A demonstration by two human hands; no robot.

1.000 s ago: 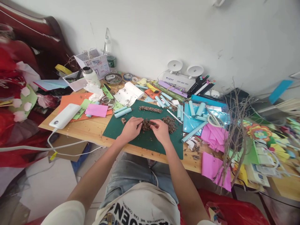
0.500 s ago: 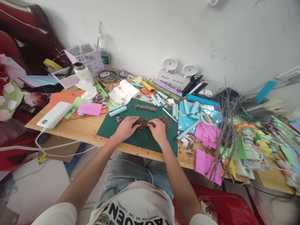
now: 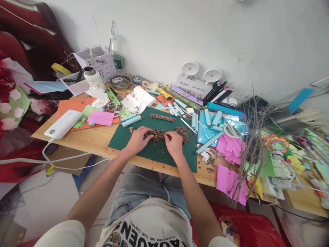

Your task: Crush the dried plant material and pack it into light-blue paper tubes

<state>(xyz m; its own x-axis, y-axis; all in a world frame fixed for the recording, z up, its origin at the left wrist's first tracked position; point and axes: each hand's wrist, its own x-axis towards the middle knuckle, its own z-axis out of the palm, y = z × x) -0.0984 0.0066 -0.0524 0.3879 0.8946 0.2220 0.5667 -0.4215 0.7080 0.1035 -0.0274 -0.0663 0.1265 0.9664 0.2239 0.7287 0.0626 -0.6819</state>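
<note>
On the green cutting mat (image 3: 154,156) lies a small elongated clump of dried brown plant bits (image 3: 157,135). My left hand (image 3: 138,140) holds its left end between thumb and curved fingers. At the right end, my right hand (image 3: 174,143) has thumb and fingertips pinched together on it. A looser pile of brown plant bits (image 3: 183,134) sits just beyond my right hand. Behind the clump, a finished-looking brown roll (image 3: 162,117) lies lengthwise. A small brown piece (image 3: 131,130) rests beside my left hand, partly hidden by it.
Pale blue paper tubes (image 3: 131,121) lie on the mat's left edge, with more at the right near scissors (image 3: 231,130). A white power bank (image 3: 63,124) and an open bottle (image 3: 94,79) stand left. Bare twigs (image 3: 248,154) and pink paper (image 3: 231,183) overhang the right side.
The camera view has shifted slightly, so the whole table appears a little further right. Both hands stay at the two ends of the clump, with only a slight movement of the fingers.
</note>
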